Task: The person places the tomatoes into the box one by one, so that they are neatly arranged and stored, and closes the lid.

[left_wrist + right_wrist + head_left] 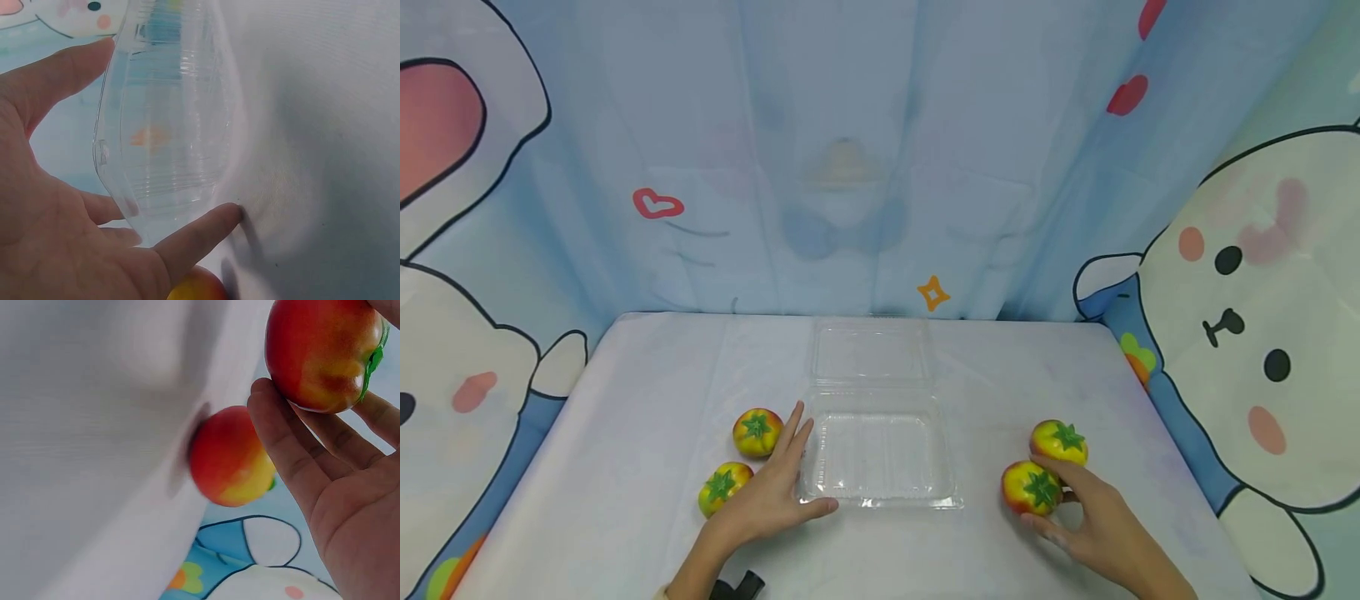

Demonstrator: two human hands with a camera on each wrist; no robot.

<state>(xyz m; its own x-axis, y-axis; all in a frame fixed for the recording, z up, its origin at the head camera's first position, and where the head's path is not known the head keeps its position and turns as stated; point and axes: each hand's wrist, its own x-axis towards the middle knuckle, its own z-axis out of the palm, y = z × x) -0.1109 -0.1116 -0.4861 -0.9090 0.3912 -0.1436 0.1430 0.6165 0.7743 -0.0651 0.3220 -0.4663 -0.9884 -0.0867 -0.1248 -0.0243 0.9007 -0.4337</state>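
My right hand [1097, 521] holds a red-and-yellow persimmon [1028, 490] with a green leafy top between thumb and fingers. In the right wrist view this persimmon [325, 356] appears off the table surface. A second persimmon [1063, 440] sits just behind it. At the table's middle lies a clear plastic clamshell box [880, 497], its lid [871, 350] folded back towards the curtain. My left hand [775, 492] is at the box's left edge, fingers stretched out and thumb spread along the front corner. In the left wrist view the fingers [203, 234] lie right at the box's side.
Two more persimmons lie left of the box, one behind [756, 432] and one nearer [722, 486], close to my left hand. A white cloth covers the table [655, 400]. A blue cartoon curtain [850, 167] hangs behind it. A black object [741, 586] shows by my left wrist.
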